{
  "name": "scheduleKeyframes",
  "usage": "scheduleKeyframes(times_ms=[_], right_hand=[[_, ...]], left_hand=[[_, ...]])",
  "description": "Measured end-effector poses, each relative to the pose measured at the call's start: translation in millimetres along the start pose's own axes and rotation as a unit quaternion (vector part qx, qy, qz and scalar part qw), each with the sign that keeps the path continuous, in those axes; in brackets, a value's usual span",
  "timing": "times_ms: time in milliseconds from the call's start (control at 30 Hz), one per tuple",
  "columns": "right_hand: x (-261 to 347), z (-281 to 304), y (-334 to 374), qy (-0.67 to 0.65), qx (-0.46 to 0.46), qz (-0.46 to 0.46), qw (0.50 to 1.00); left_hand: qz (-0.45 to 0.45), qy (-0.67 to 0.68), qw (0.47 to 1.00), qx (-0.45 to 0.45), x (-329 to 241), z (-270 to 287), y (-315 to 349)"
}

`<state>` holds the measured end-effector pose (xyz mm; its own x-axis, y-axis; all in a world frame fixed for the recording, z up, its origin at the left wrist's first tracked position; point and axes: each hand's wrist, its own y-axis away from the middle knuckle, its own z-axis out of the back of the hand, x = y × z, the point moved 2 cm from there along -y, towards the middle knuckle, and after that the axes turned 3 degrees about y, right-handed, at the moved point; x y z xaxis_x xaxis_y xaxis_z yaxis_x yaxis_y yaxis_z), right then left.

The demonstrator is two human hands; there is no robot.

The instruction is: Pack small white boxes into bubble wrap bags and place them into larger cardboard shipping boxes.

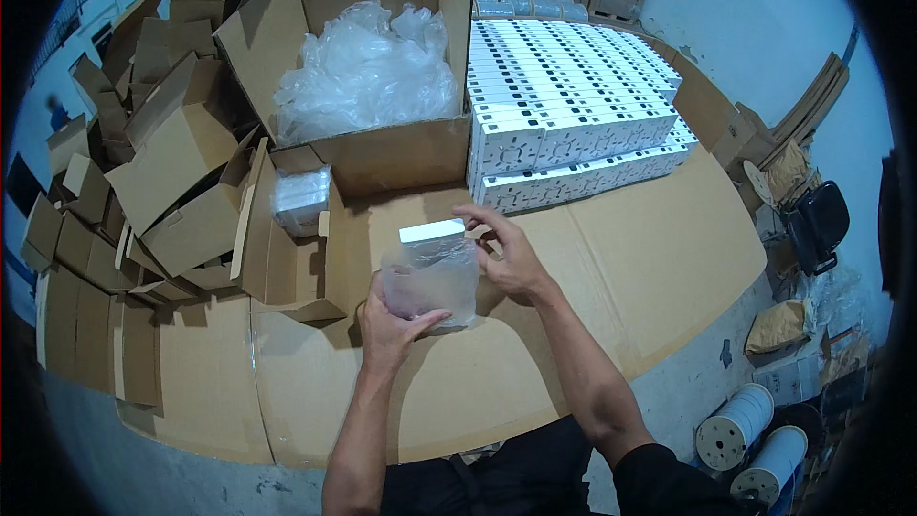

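A flat white box (430,232) sits partly inside a clear frosted plastic bag (435,285), its top end standing out of the bag's mouth. My left hand (390,323) grips the bag from its lower left, thumb across the front. At the upper right edge of the bag, my right hand (508,253) has bent fingers on the bag's mouth, its index finger reaching to the corner of the white box. Beside them on the left, an open cardboard carton (330,277) holds several wrapped packs (302,199) at its far end.
Cardboard (334,387) covers the table. A large open carton (382,158) full of clear plastic bags (368,67) stands at the back. Right of it rise stacked white boxes (573,124). Empty cartons (181,162) pile up at left. Cable spools (735,425) lie on the floor near a black chair (817,225).
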<state>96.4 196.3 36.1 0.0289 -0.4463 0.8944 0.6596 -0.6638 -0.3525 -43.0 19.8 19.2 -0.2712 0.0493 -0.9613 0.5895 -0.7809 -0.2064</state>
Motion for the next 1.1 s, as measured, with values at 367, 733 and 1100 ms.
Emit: scheduleKeyframes(times_ms=[367,733,1100], right_hand=[[-2.6,-7.3,-2.8,-0.071,-0.050,-0.015,0.996],[20.0,-3.6,-1.5,-0.283,-0.108,0.022,0.953],[7.3,14.0,2.5,-0.232,0.019,-0.039,0.972]], left_hand=[[-0.006,-0.031,0.999,0.029,-1.4,7.9,-4.5],[0.014,-0.063,0.994,0.085,-8.6,15.8,-8.5],[0.015,-0.052,0.996,0.064,-3.4,16.0,-8.8]])
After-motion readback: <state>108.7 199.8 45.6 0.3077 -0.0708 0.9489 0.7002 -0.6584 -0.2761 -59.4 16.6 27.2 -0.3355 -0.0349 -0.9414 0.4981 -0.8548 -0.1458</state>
